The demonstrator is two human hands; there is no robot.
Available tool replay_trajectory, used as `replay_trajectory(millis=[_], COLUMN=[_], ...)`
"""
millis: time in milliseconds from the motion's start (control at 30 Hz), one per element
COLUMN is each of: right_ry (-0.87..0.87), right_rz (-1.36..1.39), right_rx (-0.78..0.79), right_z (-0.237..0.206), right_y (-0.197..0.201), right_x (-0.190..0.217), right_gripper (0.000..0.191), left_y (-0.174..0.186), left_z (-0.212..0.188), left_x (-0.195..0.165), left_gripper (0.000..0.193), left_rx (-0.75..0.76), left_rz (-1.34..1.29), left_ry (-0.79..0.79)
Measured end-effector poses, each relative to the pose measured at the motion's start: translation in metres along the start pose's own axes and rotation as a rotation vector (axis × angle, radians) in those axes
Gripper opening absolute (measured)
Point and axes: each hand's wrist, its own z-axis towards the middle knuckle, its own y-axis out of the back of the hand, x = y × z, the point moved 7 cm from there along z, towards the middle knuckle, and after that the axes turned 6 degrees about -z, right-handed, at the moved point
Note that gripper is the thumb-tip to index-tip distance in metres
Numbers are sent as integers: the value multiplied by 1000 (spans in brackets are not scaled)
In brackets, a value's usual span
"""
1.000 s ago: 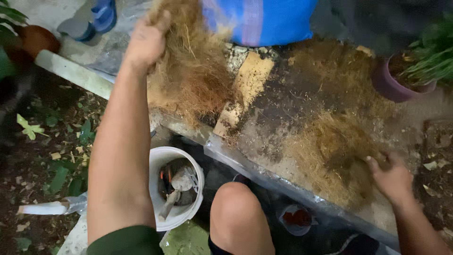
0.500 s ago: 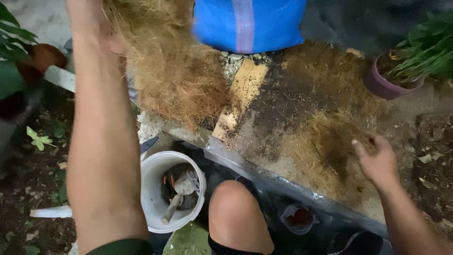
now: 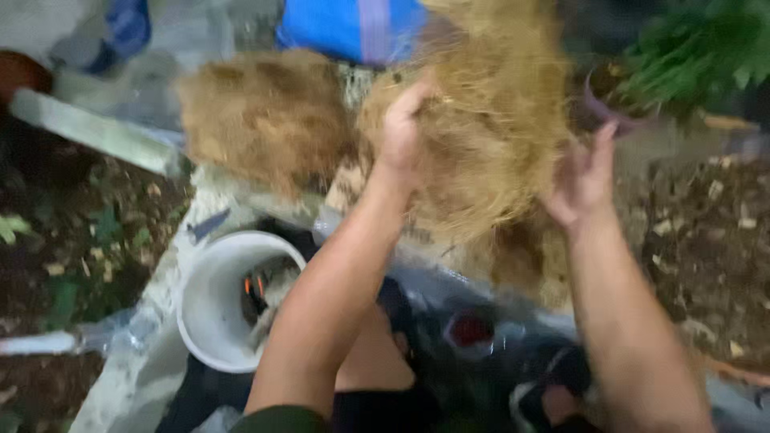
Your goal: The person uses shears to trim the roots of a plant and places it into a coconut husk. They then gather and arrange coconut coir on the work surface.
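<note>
A big tuft of tan coconut fibre (image 3: 489, 136) hangs in the air at the centre of the blurred head view. My left hand (image 3: 405, 128) grips its left side. My right hand (image 3: 584, 180) is against its right side with the fingers spread; the blur hides whether it grips. A second heap of the same fibre (image 3: 269, 116) lies on the plastic-covered surface to the left. More loose fibre (image 3: 521, 256) lies below the lifted tuft.
A white bucket (image 3: 210, 301) holding tools stands by my knee. A blue sack (image 3: 353, 28) sits at the back. A potted green plant (image 3: 698, 48) is at the far right. Soil and leaves cover the ground on both sides.
My left hand has swung from the far left to the centre with a tuft of fibre. My right hand has come up off the fibre pile to meet that tuft.
</note>
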Motion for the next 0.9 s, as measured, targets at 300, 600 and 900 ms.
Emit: replay_trajectory(millis=[300, 600, 900], right_ry=[-23, 208, -166], right_rz=[-208, -494, -1131], right_rx=[-296, -165, -376], right_z=[-48, -66, -68], right_y=[42, 52, 39], right_x=[16, 131, 158], right_gripper=[59, 46, 46], left_y=[-11, -57, -60], left_z=[-34, -50, -49], left_x=[62, 58, 43], left_gripper=[60, 114, 135], left_rx=[137, 613, 251], left_rz=[233, -80, 287], left_ry=[296, 137, 187])
